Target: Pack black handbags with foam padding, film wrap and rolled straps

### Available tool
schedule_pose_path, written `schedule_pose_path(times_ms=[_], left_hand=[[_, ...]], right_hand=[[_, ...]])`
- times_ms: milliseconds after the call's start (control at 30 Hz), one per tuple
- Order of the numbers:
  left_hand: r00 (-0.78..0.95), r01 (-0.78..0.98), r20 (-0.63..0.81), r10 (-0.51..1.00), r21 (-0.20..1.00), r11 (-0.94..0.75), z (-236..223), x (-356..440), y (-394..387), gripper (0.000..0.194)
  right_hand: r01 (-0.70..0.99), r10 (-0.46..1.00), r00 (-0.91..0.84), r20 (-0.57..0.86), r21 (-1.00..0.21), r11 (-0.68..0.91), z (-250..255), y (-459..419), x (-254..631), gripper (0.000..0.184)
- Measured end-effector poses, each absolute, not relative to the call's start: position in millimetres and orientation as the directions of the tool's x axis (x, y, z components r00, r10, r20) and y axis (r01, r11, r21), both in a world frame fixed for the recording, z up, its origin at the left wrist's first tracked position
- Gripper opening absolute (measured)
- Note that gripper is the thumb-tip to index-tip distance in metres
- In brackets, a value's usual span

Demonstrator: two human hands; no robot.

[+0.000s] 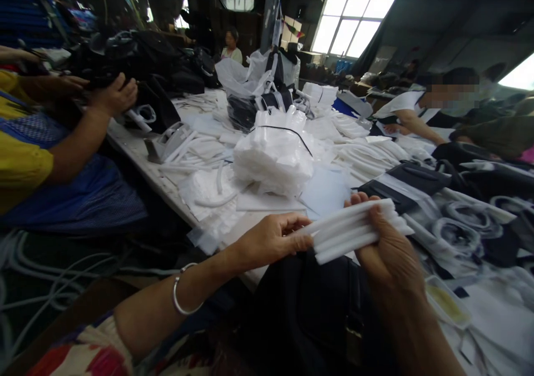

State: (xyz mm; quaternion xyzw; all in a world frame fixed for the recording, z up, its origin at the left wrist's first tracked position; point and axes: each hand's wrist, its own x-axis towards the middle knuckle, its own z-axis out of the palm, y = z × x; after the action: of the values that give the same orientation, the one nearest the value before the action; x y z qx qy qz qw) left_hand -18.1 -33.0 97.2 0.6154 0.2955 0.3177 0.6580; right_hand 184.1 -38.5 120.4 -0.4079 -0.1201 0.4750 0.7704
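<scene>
Several white foam tubes (348, 232) lie side by side in a bundle held above a dark bag. My right hand (386, 245) is wrapped round the bundle's right part, thumb on top. At the left end, my left hand (283, 236) pinches the tip of a tube between thumb and fingers. Below both hands rests a black bag (308, 303) with a strap and a metal buckle. Beyond them on the table sits a stack of clear plastic bags (273, 162) tied with a black cord.
White foam tubes and sheets (367, 156) cover much of the table (146, 176). Dark bags with wrapped handles (417, 184) lie to the right, near a small tray (448, 301). A co-worker in yellow (25, 159) handles black bags at left; another person (411, 109) leans in at right.
</scene>
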Motion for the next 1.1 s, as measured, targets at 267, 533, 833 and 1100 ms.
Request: schedule_pose_path(times_ms=[267, 533, 833, 1100], left_hand=[[0.498, 0.102, 0.125, 0.858, 0.974, -0.201, 106, -8, -48, 0.043], [0.464, 0.144, 0.187, 0.866, 0.948, -0.282, 103, -11, -46, 0.029], [0.441, 0.407, 0.334, 0.833, 0.753, -0.517, 89, -7, -48, 0.022], [0.321, 0.422, 0.301, 0.898, 0.803, -0.42, 80, 0, -22, 0.021]], right_hand=[[-0.595, 0.79, 0.583, -0.188, -0.761, 0.258, 122, -43, 177, 0.017], [-0.643, 0.758, 0.597, -0.263, -0.722, 0.256, 133, -46, 170, 0.012], [-0.66, 0.752, 0.598, -0.28, -0.703, 0.263, 139, -46, 168, 0.014], [-0.638, 0.793, 0.573, -0.208, -0.72, 0.272, 129, -51, 159, 0.022]])
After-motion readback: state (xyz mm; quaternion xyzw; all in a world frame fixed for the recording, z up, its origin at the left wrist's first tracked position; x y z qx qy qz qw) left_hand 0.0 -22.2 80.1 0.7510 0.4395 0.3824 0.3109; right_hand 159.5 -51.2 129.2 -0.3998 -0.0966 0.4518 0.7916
